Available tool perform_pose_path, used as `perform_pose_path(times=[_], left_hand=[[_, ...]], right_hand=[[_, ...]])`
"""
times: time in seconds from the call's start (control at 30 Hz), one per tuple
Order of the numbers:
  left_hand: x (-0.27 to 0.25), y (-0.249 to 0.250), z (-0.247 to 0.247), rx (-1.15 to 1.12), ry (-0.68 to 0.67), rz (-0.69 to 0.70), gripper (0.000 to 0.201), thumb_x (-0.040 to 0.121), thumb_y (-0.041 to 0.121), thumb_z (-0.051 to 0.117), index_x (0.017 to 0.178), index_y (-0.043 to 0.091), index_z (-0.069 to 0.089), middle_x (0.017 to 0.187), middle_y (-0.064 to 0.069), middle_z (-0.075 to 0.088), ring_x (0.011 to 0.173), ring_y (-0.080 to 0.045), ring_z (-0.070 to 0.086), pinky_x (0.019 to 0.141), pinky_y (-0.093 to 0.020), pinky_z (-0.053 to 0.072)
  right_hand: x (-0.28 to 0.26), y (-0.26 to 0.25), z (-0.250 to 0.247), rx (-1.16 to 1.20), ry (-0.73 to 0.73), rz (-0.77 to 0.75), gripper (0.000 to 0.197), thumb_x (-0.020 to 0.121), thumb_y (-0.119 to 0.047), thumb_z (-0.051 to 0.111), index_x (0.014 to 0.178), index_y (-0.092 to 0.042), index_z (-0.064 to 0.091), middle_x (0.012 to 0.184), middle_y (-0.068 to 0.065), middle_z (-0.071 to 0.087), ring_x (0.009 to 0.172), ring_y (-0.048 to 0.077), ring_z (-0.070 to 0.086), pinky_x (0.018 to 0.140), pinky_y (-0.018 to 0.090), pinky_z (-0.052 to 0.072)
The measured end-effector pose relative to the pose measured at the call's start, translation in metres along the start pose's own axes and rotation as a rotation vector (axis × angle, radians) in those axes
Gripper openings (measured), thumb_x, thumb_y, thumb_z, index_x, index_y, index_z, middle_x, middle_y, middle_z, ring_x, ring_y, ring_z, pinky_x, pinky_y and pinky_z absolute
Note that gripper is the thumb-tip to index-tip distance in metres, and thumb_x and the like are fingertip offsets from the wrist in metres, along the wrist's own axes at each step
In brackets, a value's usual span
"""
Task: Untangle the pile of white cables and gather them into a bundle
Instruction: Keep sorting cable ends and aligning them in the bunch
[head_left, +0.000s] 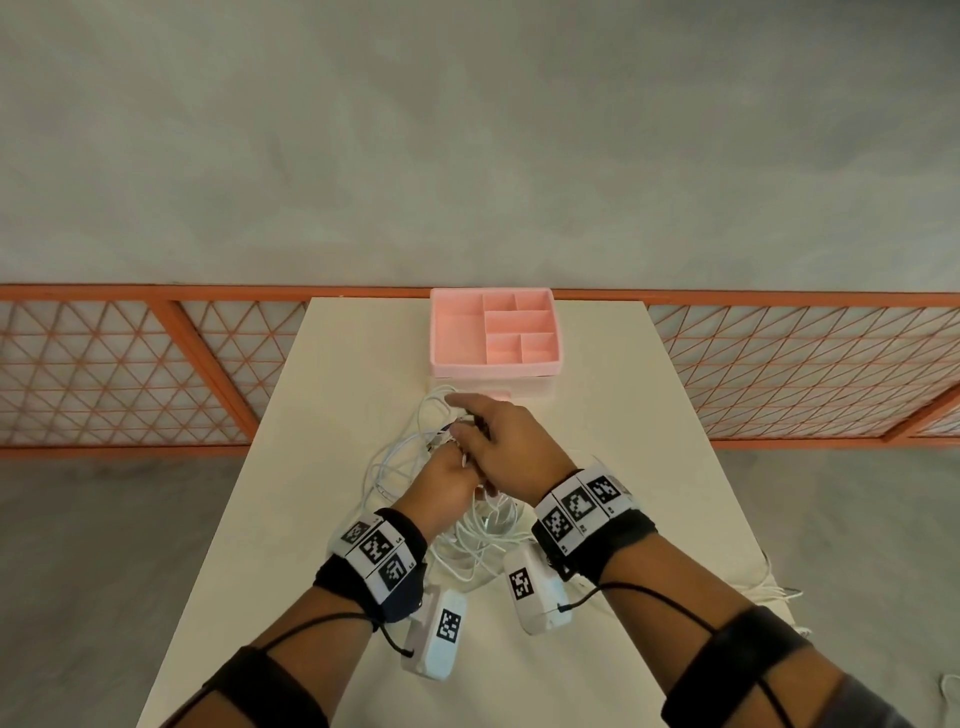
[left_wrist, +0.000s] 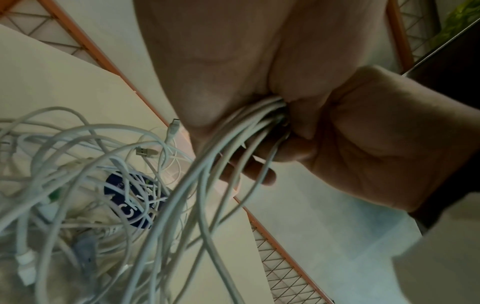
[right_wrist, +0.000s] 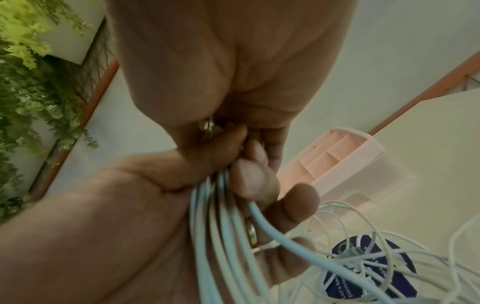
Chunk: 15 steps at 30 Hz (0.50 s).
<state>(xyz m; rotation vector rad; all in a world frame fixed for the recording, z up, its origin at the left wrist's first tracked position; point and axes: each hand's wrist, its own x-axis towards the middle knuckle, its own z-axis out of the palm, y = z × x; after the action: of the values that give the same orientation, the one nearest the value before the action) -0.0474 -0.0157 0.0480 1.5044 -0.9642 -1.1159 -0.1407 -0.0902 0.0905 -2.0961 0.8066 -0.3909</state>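
White cables (head_left: 415, 467) lie in loose tangled loops at the middle of the table (head_left: 291, 467), and several strands rise gathered into the left hand (head_left: 441, 488), whose fingers curl round them. Right hand (head_left: 511, 447) meets it at the same bunch, fingers bent onto the strands. Gathering seems partly done: next, likely, pull remaining loops and USB plugs (left_wrist: 145, 152) free without tightening knots. Pink compartment tray (head_left: 457, 332) sits toward the far edge.
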Motion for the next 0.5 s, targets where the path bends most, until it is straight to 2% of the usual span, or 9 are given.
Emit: perform_pose_path(times=[0.07,0.13,0.17,0.27,0.3,0.37,0.43,0.5], left_hand=[[0.001,0.001,0.003,0.001,-0.007,0.016,0.015,0.086,-0.002,0.042,0.085,0.002,0.056,0.070,-0.017,0.057,0.062,-0.022,0.057,0.060,-0.030,0.048],[0.002,0.003,0.005,0.010,-0.011,0.009,0.021,0.088,-0.007,0.037,0.080,-0.001,0.055,0.058,-0.013,0.051,0.049,-0.017,0.051,0.053,-0.030,0.045],[0.002,0.004,0.006,0.010,-0.007,0.000,0.023,0.088,-0.008,0.035,0.077,-0.001,0.054,0.051,-0.010,0.047,0.044,-0.016,0.047,0.051,-0.030,0.043],[0.005,0.006,0.009,0.025,0.014,-0.019,0.020,0.084,-0.001,0.040,0.067,0.006,0.048,0.041,0.002,0.038,0.036,-0.010,0.037,0.043,-0.024,0.032],[0.006,0.006,0.010,0.046,0.018,-0.019,0.021,0.083,-0.001,0.041,0.065,0.008,0.047,0.040,0.002,0.037,0.035,-0.009,0.036,0.042,-0.022,0.030],[0.007,0.002,0.011,0.108,0.024,-0.027,0.032,0.085,-0.009,0.040,0.058,0.007,0.047,0.037,-0.002,0.038,0.032,-0.012,0.038,0.042,-0.023,0.030],[0.005,0.000,0.012,0.093,0.020,-0.033,0.036,0.087,-0.012,0.041,0.058,0.008,0.046,0.037,-0.002,0.039,0.032,-0.015,0.037,0.041,-0.023,0.030],[0.003,0.000,0.013,-0.031,0.028,-0.047,0.034,0.096,-0.002,0.045,0.066,0.012,0.044,0.043,0.002,0.036,0.036,-0.013,0.032,0.041,-0.021,0.027]], right_hand=[[-0.002,-0.004,-0.001,-0.025,0.008,-0.021,0.040,0.100,-0.010,0.042,0.137,-0.019,0.056,0.119,0.005,0.067,0.086,0.006,0.061,0.085,0.019,0.047],[-0.001,-0.004,-0.001,-0.059,0.003,-0.027,0.040,0.099,-0.007,0.039,0.134,-0.014,0.058,0.130,0.005,0.061,0.113,0.015,0.058,0.099,0.021,0.042],[-0.001,-0.003,-0.001,-0.064,0.000,-0.033,0.038,0.100,-0.009,0.040,0.133,-0.013,0.059,0.132,0.004,0.060,0.119,0.016,0.056,0.103,0.022,0.040],[0.001,0.002,0.000,-0.086,0.013,-0.069,0.032,0.103,-0.020,0.044,0.128,-0.011,0.062,0.130,0.004,0.062,0.119,0.016,0.056,0.103,0.025,0.041],[0.002,0.003,0.000,-0.103,0.022,-0.077,0.031,0.103,-0.020,0.045,0.126,-0.011,0.064,0.128,0.004,0.064,0.118,0.017,0.057,0.103,0.026,0.042],[0.003,0.007,-0.001,-0.112,0.040,-0.064,0.029,0.102,-0.018,0.046,0.119,-0.010,0.068,0.120,0.004,0.069,0.112,0.018,0.061,0.100,0.029,0.045],[0.003,0.012,-0.002,0.029,0.061,-0.015,0.026,0.101,-0.023,0.050,0.109,-0.012,0.072,0.106,0.003,0.074,0.101,0.018,0.066,0.095,0.036,0.050],[0.001,0.017,-0.002,0.338,0.125,0.055,0.029,0.098,-0.038,0.054,0.114,-0.018,0.069,0.106,0.001,0.073,0.100,0.015,0.068,0.096,0.038,0.052]])
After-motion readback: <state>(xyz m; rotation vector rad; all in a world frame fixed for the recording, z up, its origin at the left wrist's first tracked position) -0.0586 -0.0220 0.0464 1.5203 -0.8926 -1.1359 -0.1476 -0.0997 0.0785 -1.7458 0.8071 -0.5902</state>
